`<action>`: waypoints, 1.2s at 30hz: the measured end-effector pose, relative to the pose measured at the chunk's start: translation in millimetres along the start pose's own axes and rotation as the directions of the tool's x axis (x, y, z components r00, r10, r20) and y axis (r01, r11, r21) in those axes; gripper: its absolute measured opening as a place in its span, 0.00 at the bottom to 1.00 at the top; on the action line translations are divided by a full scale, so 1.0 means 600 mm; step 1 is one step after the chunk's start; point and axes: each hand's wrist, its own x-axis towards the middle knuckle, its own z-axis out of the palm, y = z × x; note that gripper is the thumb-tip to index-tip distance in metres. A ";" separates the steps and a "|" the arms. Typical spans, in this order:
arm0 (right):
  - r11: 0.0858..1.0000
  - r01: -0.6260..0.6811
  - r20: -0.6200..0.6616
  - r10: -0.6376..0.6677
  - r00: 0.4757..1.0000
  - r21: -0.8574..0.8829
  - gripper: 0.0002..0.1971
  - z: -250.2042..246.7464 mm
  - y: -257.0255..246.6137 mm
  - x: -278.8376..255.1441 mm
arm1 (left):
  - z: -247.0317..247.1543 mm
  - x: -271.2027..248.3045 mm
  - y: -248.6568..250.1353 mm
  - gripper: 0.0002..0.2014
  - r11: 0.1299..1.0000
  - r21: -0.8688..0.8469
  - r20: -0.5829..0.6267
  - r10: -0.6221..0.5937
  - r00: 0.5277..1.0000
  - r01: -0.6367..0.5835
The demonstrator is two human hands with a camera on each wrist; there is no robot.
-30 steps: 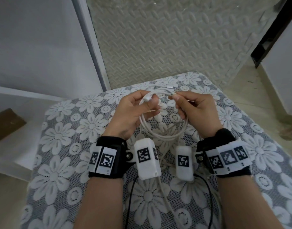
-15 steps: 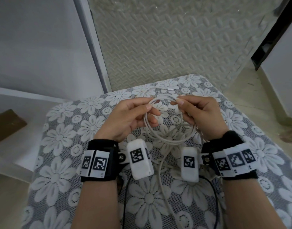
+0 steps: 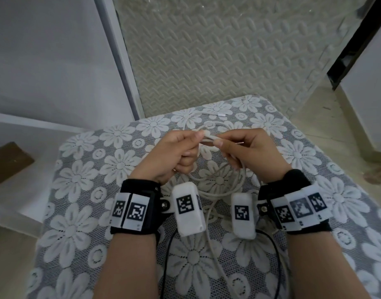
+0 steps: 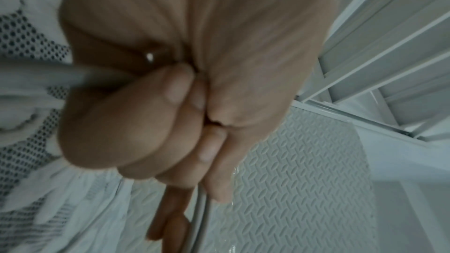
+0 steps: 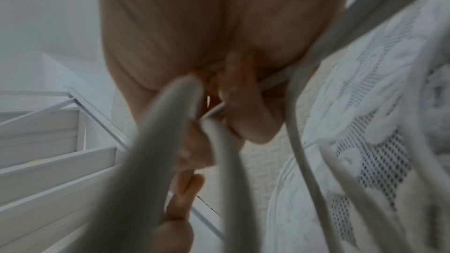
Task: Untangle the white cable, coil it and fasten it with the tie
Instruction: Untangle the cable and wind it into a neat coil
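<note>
I see the white cable (image 3: 209,140) held above the bench (image 3: 81,184), bunched into loose loops between both hands. The short gathered section between the two hands runs roughly left to right. Below it the loops hang toward me and lie partly on the lace cloth (image 3: 120,162); one strand trails on toward my body between the two wrist units and is cut off at the lower edge of the head view. A further stretch lies on the cloth beyond the hands, ending in a plug (image 3: 222,115) that points to the right, near the far edge of the bench.

Left hand (image 3: 174,154): grip closed, fingers curled round the gathered strands, thumb pressed against the fingertips. In the left wrist view the cable (image 4: 202,216) leaves the fist past the fingers; the picture is blurred, so I cannot count the strands.

Right hand (image 3: 250,152): thumb and forefinger pinch the same bunch just beside the left hand. In the right wrist view several out-of-focus strands (image 5: 226,161) cross the frame and hide most of the fingers.

I cannot make out any tie in any view.

Beyond the bench stands a ribbed foam mat (image 3: 217,52); a brown block (image 3: 9,160) lies on the white shelf at left.
</note>
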 end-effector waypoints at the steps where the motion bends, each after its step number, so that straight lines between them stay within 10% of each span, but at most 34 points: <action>1: 1.000 -0.015 0.013 0.015 1.000 -0.009 0.04 0.000 0.000 0.000 | 0.000 0.000 -0.001 0.20 1.000 0.014 -0.026 -0.002 1.000 0.003; 5: 0.998 -0.056 0.051 0.056 0.997 -0.003 0.16 -0.006 0.004 0.001 | -0.013 -0.002 0.000 0.17 1.000 0.009 -0.158 0.011 0.987 -0.010; 11: 0.998 -0.059 -0.013 0.058 0.998 -0.022 0.07 -0.010 0.000 0.000 | -0.020 -0.004 0.007 0.16 0.982 -0.135 -0.245 0.097 0.965 -0.133; 26: 1.000 0.010 -0.512 -0.005 0.859 0.008 0.05 -0.046 0.010 0.006 | -0.036 -0.005 0.006 0.16 0.975 -0.093 -0.449 0.142 0.882 -0.204; 36: 0.979 -0.191 -0.159 0.200 0.967 0.067 0.09 -0.051 0.004 -0.005 | -0.024 0.002 0.007 0.16 0.956 -0.191 -0.468 0.112 0.876 -0.224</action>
